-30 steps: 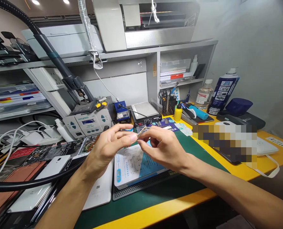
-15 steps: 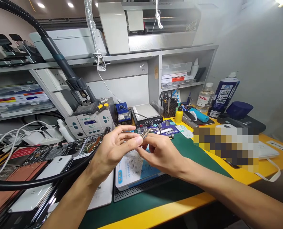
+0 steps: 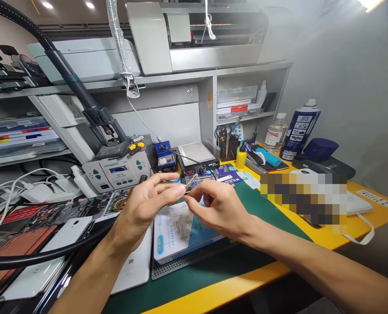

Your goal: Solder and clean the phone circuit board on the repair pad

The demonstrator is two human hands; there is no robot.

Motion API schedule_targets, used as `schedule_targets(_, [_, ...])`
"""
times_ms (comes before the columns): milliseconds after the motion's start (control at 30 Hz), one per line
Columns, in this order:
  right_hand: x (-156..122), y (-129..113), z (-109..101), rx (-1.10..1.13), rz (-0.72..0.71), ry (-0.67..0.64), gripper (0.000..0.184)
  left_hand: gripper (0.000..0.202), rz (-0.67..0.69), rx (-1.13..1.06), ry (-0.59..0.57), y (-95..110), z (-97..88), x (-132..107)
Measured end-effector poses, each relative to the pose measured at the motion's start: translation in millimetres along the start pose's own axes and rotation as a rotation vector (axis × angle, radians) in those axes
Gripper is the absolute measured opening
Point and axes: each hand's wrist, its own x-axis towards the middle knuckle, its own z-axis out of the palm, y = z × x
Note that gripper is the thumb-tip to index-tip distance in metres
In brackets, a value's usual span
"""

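Note:
My left hand point(image 3: 150, 196) pinches a small, thin metallic part point(image 3: 191, 181) between thumb and fingers, its upper fingers loosely stretched. The part is tilted, seen nearly edge-on, and too small to name. Close by, my right hand point(image 3: 215, 200) has thumb and index finger drawn together at the part's lower end; whether something is between them is hidden. Both hands hover over a white and blue box point(image 3: 172, 231) that lies on a perforated dark tray point(image 3: 171, 267) on the green mat point(image 3: 246, 257).
Phones, including a white phone point(image 3: 46, 261), and circuit boards crowd the left, crossed by a black hose point(image 3: 50, 261). A grey hot-air station point(image 3: 118, 172), blue soldering unit point(image 3: 165, 155), yellow bottle point(image 3: 241, 157) and spray can point(image 3: 300, 131) stand behind.
The view has shifted slightly to the right. Between my fingers, the metallic part has turned and looks narrower, and my right fingertips have shifted down along it.

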Motion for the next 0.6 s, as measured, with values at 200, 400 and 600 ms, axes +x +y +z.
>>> schedule_targets(200, [0.5,0.4,0.8,0.03,0.004,0.061,0.003,0.058,-0.007,0.013,0.02,-0.6,-1.4,0.6])
schedule_targets(400, [3.4,-0.6,-7.0,0.036,0.045,0.029,0.006,0.059,-0.02,0.005,0.025,1.5,-0.2,0.1])
schedule_targets(600, [13.1,10.4,-19.9,0.102,0.277,-0.022,0.009,0.06,-0.031,-0.002,0.043,0.1,-3.8,1.4])
